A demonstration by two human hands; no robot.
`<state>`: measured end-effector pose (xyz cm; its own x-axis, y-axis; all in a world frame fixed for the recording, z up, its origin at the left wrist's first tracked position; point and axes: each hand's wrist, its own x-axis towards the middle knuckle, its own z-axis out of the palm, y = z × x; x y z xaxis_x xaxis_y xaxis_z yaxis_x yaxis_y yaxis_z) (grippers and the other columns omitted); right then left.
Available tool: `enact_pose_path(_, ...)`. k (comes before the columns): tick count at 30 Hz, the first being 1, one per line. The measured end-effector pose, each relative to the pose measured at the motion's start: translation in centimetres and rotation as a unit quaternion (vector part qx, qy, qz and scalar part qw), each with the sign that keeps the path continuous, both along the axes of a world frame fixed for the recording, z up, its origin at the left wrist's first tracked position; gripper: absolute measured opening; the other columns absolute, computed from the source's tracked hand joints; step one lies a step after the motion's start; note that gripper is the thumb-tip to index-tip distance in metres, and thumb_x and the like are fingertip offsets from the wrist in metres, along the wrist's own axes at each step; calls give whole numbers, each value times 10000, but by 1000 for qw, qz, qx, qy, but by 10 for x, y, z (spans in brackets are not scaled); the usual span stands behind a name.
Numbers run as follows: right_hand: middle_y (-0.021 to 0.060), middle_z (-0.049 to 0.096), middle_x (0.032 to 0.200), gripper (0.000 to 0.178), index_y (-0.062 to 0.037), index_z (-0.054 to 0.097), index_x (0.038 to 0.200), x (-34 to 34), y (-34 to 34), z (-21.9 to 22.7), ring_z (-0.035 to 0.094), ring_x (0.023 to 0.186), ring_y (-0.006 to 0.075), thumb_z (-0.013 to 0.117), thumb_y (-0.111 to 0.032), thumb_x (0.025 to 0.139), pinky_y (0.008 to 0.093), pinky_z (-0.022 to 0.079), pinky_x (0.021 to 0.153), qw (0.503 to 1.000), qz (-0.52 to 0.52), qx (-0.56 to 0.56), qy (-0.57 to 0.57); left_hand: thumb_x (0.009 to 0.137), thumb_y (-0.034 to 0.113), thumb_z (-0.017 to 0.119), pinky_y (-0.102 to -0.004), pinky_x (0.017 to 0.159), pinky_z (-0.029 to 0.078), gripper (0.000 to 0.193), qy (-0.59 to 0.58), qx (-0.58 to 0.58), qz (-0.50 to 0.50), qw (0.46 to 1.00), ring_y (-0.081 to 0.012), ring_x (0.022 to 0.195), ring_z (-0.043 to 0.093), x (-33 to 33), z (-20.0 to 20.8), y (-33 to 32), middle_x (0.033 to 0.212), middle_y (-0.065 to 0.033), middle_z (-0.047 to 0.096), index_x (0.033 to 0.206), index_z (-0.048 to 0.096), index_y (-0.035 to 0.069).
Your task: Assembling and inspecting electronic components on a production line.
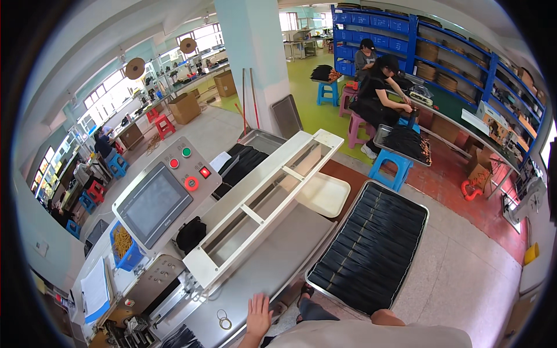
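Note:
My left hand (259, 315) is open, fingers stretched out, beside the near edge of the machine's steel table (272, 249); nothing is in it. On that table to its left lie yellowish rubber bands (224, 320), with a bunch of black strands (182, 337) at the lower edge. A rounded bit of skin, seemingly my right hand or arm (387, 318), shows past my shirt at the near end of a metal tray; its fingers are hidden. The tray (425, 229) is filled with rows of black bundled strands (371, 243) crossed by a thin yellowish line.
A white slotted frame (261, 209) spans the steel table, with a control panel (162, 194) at its left. Behind it stand a cream tray (325, 194) and a pillar (250, 64). At the right, two people sit by a workbench; a blue stool (391, 169) holds another tray.

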<state>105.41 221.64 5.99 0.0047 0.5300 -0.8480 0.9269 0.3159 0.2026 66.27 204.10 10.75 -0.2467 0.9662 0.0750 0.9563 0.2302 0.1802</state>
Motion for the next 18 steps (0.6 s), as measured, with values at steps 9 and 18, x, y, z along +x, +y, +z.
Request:
enact_pose_path(9, 82, 648, 969, 187, -169, 690, 942, 7, 3, -13, 633, 930, 292, 585, -191, 788, 431, 519, 751, 999, -10, -29, -13, 895, 319, 514, -563, 1102, 163, 564, 55, 20, -73, 996, -358, 1366, 220, 18, 6, 83, 1454, -176, 290, 1369, 372, 49)
enact_pose_path(18, 123, 678, 842, 174, -125, 719, 841, 18, 0, -24, 667, 859, 309, 563, -159, 771, 437, 539, 710, 997, 30, 0, 67, 898, 260, 521, -512, 1116, 183, 508, -2, 82, -159, 984, -351, 1362, 236, 18, 9, 128, 1448, -190, 284, 1338, 406, 33)
